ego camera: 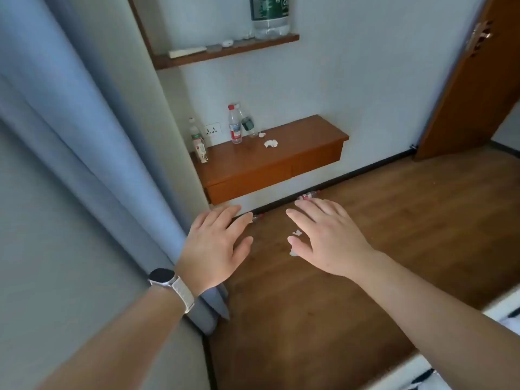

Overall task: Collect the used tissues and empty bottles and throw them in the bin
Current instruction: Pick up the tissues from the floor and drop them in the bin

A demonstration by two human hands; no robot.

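Our left hand (216,243) and right hand (326,237) are both stretched out in front of us, palms down, fingers straight and a bit spread, holding nothing. There's a watch (164,278) on the left wrist.

Just by the right thumb, a crumpled tissue (297,233) lies on the wooden floor (365,263), and a second tissue (293,252) peeks out from under the same hand. Past the fingertips, 2 bottles lie on their sides along the dark skirting: a red-label bottle (309,196) beyond the right fingers, and a half-hidden bottle (257,217) behind the left ones.

Above that, the wall-mounted table (281,167) carries 3 upright bottles: a red-capped bottle (235,125), a green-label bottle (248,125) right beside it and a pale bottle (194,130) in the corner next to a carton (202,153). There's also a bigger tissue (271,143) and a smaller tissue (262,134) there.

Higher up, a shelf (225,53) holds a big bottle (269,15). A blue curtain (84,136) hangs on our left, with a wooden door (472,80) on the right.
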